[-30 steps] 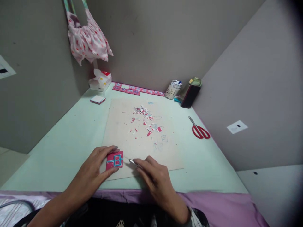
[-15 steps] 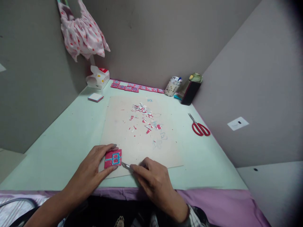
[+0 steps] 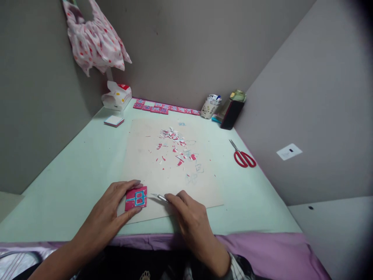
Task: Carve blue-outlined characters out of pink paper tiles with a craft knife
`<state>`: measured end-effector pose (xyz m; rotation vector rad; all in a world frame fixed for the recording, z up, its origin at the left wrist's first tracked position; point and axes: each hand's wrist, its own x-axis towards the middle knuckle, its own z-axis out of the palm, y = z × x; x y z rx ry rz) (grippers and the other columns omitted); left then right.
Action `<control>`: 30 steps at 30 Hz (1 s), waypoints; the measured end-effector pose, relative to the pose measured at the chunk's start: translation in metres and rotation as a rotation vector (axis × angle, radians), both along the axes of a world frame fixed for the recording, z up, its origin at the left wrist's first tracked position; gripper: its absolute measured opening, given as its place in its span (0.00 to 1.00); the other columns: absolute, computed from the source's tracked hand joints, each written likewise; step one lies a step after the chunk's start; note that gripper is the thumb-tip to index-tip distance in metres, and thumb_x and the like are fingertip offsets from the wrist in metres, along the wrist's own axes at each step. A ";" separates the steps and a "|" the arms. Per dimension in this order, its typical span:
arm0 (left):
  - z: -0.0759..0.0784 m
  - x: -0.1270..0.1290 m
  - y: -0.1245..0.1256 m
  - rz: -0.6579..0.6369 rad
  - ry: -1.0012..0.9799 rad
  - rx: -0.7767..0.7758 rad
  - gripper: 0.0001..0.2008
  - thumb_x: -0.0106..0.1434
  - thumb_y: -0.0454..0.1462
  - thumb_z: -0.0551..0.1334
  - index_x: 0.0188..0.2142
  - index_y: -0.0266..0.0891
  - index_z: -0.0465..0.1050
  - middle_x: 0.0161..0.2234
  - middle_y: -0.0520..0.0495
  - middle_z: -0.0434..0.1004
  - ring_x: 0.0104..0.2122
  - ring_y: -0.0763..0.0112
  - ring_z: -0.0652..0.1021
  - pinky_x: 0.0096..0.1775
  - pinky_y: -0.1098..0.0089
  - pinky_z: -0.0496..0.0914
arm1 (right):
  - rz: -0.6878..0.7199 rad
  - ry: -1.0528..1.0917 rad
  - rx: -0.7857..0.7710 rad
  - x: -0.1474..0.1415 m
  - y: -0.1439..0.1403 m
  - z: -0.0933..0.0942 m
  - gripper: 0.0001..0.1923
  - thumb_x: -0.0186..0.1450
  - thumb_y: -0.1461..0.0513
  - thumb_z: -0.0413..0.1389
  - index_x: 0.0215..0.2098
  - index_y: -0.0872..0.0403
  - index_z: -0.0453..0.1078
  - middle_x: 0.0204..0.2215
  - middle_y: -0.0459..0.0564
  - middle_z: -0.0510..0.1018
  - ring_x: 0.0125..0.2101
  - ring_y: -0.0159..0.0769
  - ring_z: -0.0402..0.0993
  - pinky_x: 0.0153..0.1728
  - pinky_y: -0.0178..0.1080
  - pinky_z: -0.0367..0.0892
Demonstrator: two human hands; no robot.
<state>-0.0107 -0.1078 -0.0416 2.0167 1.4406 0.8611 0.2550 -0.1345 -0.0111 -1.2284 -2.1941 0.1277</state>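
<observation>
Pale green table (image 3: 72, 175): left hand (image 3: 112, 206) pinching pink card (image 3: 136, 198), right hand (image 3: 190, 217) gripping craft knife (image 3: 159, 197).

The right hand (image 3: 190, 217) covers most of the craft knife (image 3: 159, 197), so only its thin tip shows. The left hand (image 3: 112, 206) hides the left edge of the pink paper square (image 3: 136, 198). The pink spotted cloth (image 3: 94, 41) is cut off by the top edge. The cup (image 3: 210, 106) at the tabletop's far edge holds contents too small to identify (likewise the paper scraps (image 3: 176, 147)).
</observation>
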 end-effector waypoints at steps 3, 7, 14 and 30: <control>0.000 0.000 0.000 -0.002 -0.001 -0.007 0.23 0.71 0.51 0.64 0.62 0.53 0.68 0.57 0.46 0.78 0.57 0.52 0.79 0.58 0.48 0.74 | 0.022 -0.032 -0.064 0.001 -0.005 0.005 0.16 0.81 0.62 0.45 0.57 0.52 0.73 0.34 0.49 0.75 0.30 0.36 0.74 0.29 0.36 0.64; 0.002 0.001 -0.001 0.004 -0.007 -0.003 0.23 0.70 0.50 0.64 0.62 0.51 0.69 0.57 0.45 0.78 0.58 0.51 0.78 0.59 0.48 0.74 | 0.051 -0.077 -0.070 -0.001 -0.010 0.006 0.16 0.81 0.62 0.45 0.59 0.51 0.72 0.33 0.48 0.75 0.29 0.36 0.73 0.28 0.37 0.63; 0.002 0.001 -0.002 -0.015 -0.002 0.016 0.23 0.71 0.49 0.64 0.64 0.53 0.66 0.58 0.46 0.77 0.57 0.53 0.78 0.59 0.49 0.74 | 0.060 -0.199 -0.071 -0.007 -0.010 0.013 0.14 0.77 0.68 0.50 0.54 0.52 0.74 0.30 0.47 0.74 0.28 0.38 0.68 0.28 0.40 0.60; 0.001 0.001 -0.002 -0.017 -0.009 0.022 0.23 0.71 0.50 0.64 0.63 0.52 0.68 0.57 0.45 0.78 0.57 0.52 0.78 0.59 0.49 0.74 | 0.002 -0.145 -0.060 -0.014 -0.017 0.008 0.14 0.75 0.68 0.51 0.55 0.52 0.72 0.35 0.50 0.75 0.31 0.38 0.72 0.29 0.38 0.63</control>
